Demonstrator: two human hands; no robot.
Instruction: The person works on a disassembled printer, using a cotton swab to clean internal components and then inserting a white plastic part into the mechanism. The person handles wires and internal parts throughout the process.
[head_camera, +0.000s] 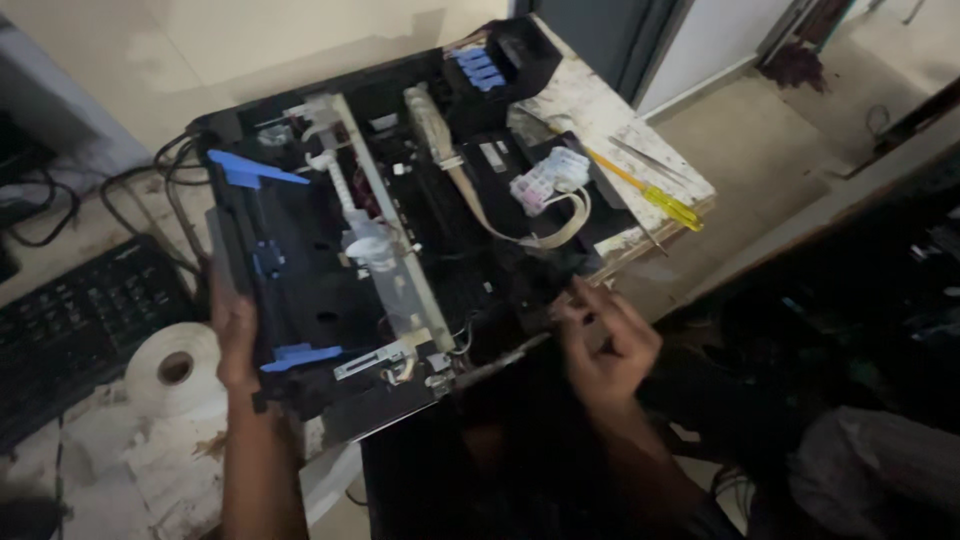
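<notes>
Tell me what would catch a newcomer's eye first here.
The opened printer, black with blue plastic levers, fills the middle of the worn table. The left hand grips its left edge; the right hand is at its near right corner. A yellow-handled screwdriver lies to the right.

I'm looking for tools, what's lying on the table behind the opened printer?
Behind the opened printer, a yellow-handled screwdriver and metal tweezers lie on the worn table. The printer hides the table beneath it.

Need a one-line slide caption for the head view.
Left hand steadies an opened printer on a worn table; right hand at its front corner.
</notes>
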